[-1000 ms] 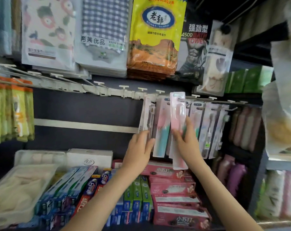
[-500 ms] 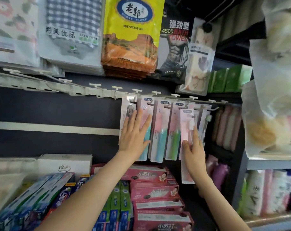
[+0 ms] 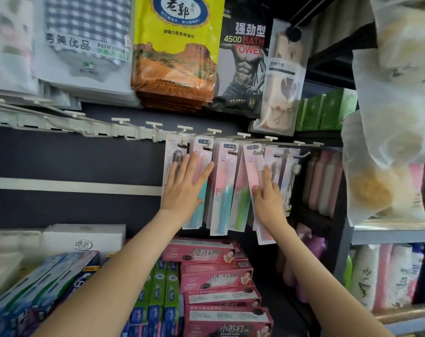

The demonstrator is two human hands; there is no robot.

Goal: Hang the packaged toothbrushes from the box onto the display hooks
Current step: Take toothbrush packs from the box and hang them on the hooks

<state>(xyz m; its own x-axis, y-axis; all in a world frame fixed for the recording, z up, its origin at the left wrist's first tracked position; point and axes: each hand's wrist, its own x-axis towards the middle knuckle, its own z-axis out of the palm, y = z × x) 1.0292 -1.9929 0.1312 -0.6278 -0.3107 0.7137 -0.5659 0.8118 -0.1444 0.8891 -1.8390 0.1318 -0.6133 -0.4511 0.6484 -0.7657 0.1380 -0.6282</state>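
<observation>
Several packaged toothbrushes hang in a row from white display hooks on a rail along a dark panel. My left hand lies flat with straight, spread fingers on the two leftmost packs and presses them back. My right hand pinches a pink toothbrush pack between thumb and fingers. That pack is tilted, and its top edge sits at a hook among the right-hand packs. Whether its hole is on the hook is hidden. The box is out of view.
Bagged bath towels hang close above the rail. Toothpaste boxes are stacked on the shelf below my arms. A grey shelf unit with bottles and hanging plastic bags stands at the right. Bare hooks run along the rail to the left.
My right hand has carried the pink pack to the right and up to hook level. My left hand rose and flattened on the leftmost packs. The view shifted right and closer.
</observation>
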